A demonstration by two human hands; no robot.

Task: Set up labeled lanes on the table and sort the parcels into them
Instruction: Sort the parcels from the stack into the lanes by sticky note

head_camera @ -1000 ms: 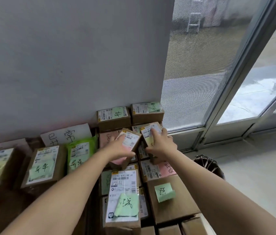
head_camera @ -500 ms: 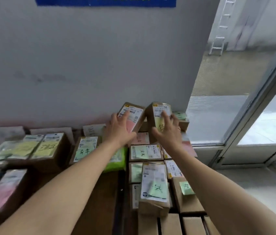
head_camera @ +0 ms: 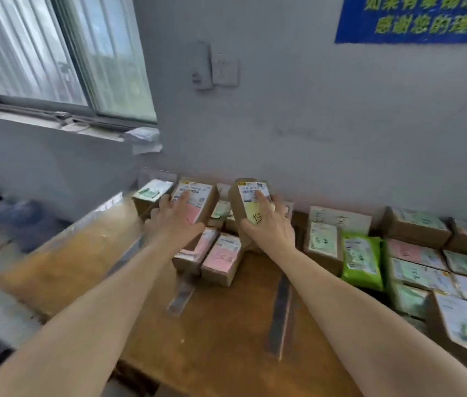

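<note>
The person's left hand (head_camera: 175, 222) grips a small brown cardboard box with a white shipping label and a pink note (head_camera: 199, 200), fingers spread across its top. The right hand (head_camera: 269, 227) grips a similar brown box bearing a white label and a pale yellow handwritten note (head_camera: 248, 204). Both boxes are held tilted, side by side but apart, near the grey wall above the wooden table (head_camera: 220, 325). Below them lie two cardboard boxes with pink notes (head_camera: 222, 255). Dark tape strips (head_camera: 279, 313) run across the tabletop. To the right, a bright green plastic mailer (head_camera: 362, 260) lies among more labelled parcels.
</note>
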